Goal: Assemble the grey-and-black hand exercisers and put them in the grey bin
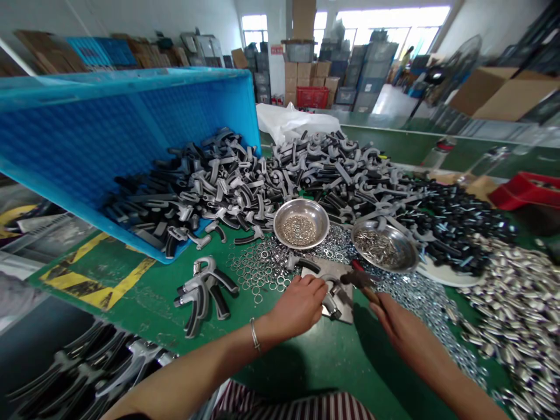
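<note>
My right hand [389,315] is wrapped round the wooden handle of a hammer [361,280], whose dark head hangs over a metal plate [345,314]. On that plate lies a grey and black hand grip strengthener [330,300], and my left hand [301,303] has its fingers closed over it. Its black handle sticks out beyond my knuckles; the part under my fingers is hidden. To the left, a few hand grip strengtheners with springs [203,289] lie together on the green table. Small metal rings [258,274] are scattered just behind my left hand.
A blue crate [258,116] lies on its side, spilling grey and black handles [315,163] across the table. Two steel bowls [326,219] [411,254] hold small metal parts. Black knobs [455,221] and silver cylinders [516,309] are heaped at right; a red bin [525,189] stands behind.
</note>
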`<state>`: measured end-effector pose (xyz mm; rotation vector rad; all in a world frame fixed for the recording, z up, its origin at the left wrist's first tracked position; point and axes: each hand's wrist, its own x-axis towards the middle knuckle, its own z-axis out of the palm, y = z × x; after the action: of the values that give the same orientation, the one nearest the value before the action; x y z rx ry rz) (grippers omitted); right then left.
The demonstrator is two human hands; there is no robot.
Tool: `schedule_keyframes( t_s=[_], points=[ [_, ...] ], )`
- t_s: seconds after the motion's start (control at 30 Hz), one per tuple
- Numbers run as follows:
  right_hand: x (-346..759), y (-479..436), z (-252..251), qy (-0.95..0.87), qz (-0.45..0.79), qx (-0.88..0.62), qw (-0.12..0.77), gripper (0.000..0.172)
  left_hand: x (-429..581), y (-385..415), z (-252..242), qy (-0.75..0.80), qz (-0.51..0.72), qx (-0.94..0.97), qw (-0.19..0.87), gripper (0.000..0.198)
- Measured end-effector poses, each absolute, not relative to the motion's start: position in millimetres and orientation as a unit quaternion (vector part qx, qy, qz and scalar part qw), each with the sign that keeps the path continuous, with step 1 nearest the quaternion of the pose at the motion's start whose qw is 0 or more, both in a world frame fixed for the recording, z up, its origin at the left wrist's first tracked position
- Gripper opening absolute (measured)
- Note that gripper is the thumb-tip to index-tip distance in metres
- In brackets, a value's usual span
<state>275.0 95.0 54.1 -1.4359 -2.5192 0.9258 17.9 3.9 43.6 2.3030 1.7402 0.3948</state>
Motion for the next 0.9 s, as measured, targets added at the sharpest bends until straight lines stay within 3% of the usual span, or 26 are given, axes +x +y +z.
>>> schedule_keyframes(
  t_s=[0.1,0.2,0.33,0.5,0.57,0.7,0.8,0.9],
  points=[
    [270.3,91.9,60.0,-0.840,0.300,-0.451,0.016,0.032,16.9,2.8,33.1,0.619,0.176,0.753,0.139,0.050],
    [255.7,83.2,72.9,-0.852,0.304,-0.423,0.049,0.034,16.2,4.4,23.5,0.648,0.219,0.708,0.178,0.079],
    [236.9,79.1,78.1,-0.870,0.275,-0.408,-0.022,0.033,18.7,7.2,20.1,0.662,0.233,0.685,0.197,0.097],
    [270.5,82.0,56.9,-0.754,0.461,-0.467,0.011,0.044,18.7,9.1,25.3,0.650,0.238,0.698,0.186,0.088],
    [295.6,84.9,48.6,-0.702,0.478,-0.527,-0.007,0.051,14.8,12.8,30.5,0.642,0.267,0.678,0.240,0.082],
    [318.5,105.4,42.8,-0.805,0.281,-0.521,0.035,0.043,4.7,21.3,42.0,0.631,0.324,0.582,0.398,0.067],
    [293.0,125.7,42.5,-0.870,0.106,-0.476,0.077,0.030,0.3,19.8,44.1,0.671,0.326,0.606,0.277,0.054],
    [250.7,135.9,34.3,-0.871,0.015,-0.490,0.035,0.023,-0.4,11.4,39.2,0.660,0.292,0.659,0.209,0.034]
  ],
)
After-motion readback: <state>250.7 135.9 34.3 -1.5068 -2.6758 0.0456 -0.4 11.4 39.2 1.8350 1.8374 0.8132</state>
